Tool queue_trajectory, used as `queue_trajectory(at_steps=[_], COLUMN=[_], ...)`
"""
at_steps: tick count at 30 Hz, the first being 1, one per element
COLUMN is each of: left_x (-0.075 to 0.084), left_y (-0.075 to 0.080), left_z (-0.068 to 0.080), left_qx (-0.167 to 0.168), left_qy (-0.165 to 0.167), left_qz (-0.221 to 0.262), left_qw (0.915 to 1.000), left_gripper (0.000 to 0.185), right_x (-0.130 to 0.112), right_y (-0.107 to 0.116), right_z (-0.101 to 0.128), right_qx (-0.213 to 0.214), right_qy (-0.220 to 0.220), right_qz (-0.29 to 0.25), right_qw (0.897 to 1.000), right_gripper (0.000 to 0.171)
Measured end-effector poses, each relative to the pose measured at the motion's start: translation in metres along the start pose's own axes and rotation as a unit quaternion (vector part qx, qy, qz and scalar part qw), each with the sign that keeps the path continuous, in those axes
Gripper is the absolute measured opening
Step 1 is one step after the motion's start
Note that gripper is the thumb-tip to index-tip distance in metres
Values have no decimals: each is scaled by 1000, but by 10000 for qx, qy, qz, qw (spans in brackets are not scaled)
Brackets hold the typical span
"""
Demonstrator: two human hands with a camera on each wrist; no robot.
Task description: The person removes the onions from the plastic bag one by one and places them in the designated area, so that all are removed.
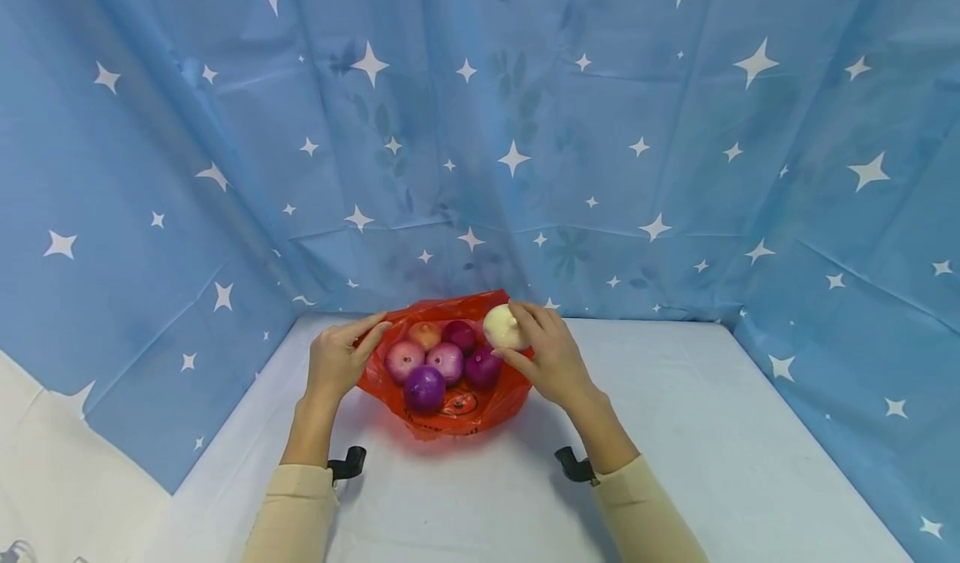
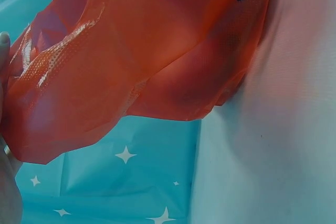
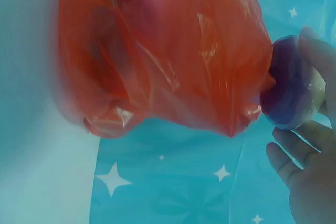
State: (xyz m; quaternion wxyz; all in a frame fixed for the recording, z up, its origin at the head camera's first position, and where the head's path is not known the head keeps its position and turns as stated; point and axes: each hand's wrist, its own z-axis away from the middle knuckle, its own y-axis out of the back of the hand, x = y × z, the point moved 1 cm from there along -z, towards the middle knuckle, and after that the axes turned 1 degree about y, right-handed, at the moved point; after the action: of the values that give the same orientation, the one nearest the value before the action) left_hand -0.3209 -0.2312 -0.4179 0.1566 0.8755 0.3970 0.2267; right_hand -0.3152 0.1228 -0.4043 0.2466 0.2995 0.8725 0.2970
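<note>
A red plastic bag (image 1: 497,403) lies open on the white table (image 1: 675,430), seen up close in both wrist views as red film (image 2: 147,51) (image 3: 168,51). Inside it are several onions, among them a purple one (image 1: 424,386), a pink one (image 1: 405,359) and an orange one (image 1: 424,334). My left hand (image 1: 369,331) pinches the bag's left rim, and one of its fingers (image 2: 3,43) shows at the edge of the film. A pale white onion (image 1: 502,327) (image 3: 291,90) is gripped by my right hand (image 1: 525,336) just above the bag's right rim, with fingers (image 3: 286,161) curled under it.
A blue curtain with white stars (image 1: 600,130) closes in the table at the back and on both sides. Black wrist mounts (image 1: 347,463) (image 1: 573,465) sit on my forearms. Bare tabletop stretches to the right of the bag and in front of it.
</note>
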Motion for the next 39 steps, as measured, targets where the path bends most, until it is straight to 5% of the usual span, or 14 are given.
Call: queue_trajectory(at_steps=[13, 39], left_x=[-2, 2], left_y=[0, 0], left_z=[-1, 1], left_qx=[-33, -73], left_qy=[12, 71], left_qz=[58, 65], left_qw=[10000, 9999], left_gripper=[31, 31], right_x=[34, 79], right_y=[5, 3], right_z=[6, 29], right_qx=[426, -112], right_qy=[-766, -1815], right_qz=[-359, 57], right_qw=[9955, 9833], right_gripper=[71, 66])
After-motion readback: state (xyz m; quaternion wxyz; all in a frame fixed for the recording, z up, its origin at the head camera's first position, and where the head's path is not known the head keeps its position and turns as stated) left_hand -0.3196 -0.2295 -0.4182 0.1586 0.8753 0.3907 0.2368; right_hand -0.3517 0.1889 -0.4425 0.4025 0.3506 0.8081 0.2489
